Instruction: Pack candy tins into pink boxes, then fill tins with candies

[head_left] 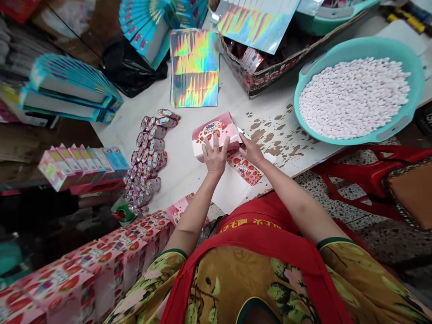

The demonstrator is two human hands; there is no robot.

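Observation:
A pink carton (213, 130) with strawberry prints lies on the white tabletop in front of me. My left hand (215, 157) rests on its top and near side, fingers spread and stretched out. At the carton's right end, my right hand (250, 149) has bent fingers gripping the edge by a small white flap (243, 133). The fingertips there are partly hidden. Under and beside my right hand lies a flat strawberry-printed piece (248, 170), next to a white sheet (230, 191).
Small foil-wrapped rolls (148, 153) are piled at left. Shiny holographic sheets (195, 67) lie behind, near an open cardboard box (256, 74). A turquoise basin (381, 135) of white tablets stands at right. Strawberry cartons (101, 256) line the near left; a red stool (357, 173) stands at right.

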